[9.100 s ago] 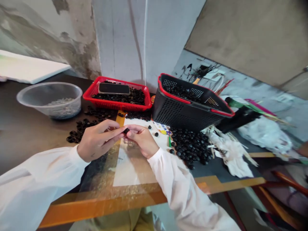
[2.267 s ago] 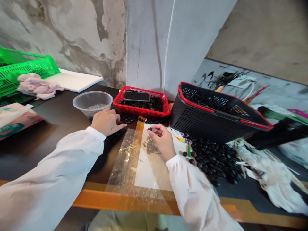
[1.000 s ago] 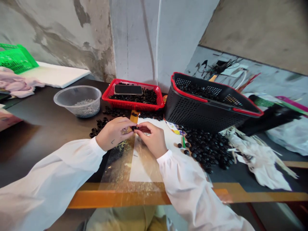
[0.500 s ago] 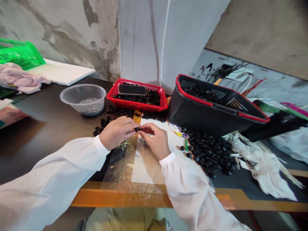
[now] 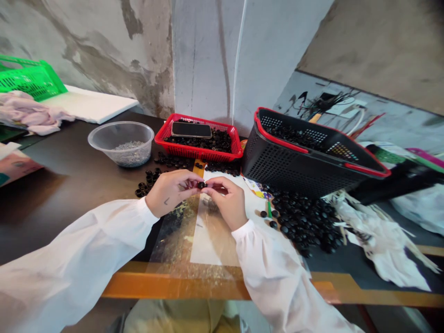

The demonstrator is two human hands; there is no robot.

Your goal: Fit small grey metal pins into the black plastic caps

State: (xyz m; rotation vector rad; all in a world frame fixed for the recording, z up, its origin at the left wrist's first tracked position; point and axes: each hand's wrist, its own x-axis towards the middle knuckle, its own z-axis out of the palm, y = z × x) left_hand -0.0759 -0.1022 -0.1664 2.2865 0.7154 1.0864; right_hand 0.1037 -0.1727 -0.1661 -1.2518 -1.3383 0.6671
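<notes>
My left hand [image 5: 169,192] and my right hand [image 5: 227,203] meet above a white paper sheet [image 5: 211,245]. Between their fingertips they pinch a small round black piece [image 5: 201,185], partly hidden by the fingers. A loose heap of similar black pieces [image 5: 147,178] lies just beyond my left hand. A much larger heap [image 5: 305,222] spreads to the right of my right hand, and a few single pieces [image 5: 268,213] sit near its edge.
A red basket [image 5: 198,152] holds black pieces and a phone [image 5: 191,130]. Beside it, a tilted black perforated basket [image 5: 294,178] holds more. A clear bowl [image 5: 121,155] contains small grey parts. White crumpled wrapping [image 5: 378,240] lies at right; a green crate [image 5: 31,81] stands far left.
My left hand has moved from the loose pieces to join my right hand, and both now pinch the black piece. The view has shifted slightly since the earlier frames.
</notes>
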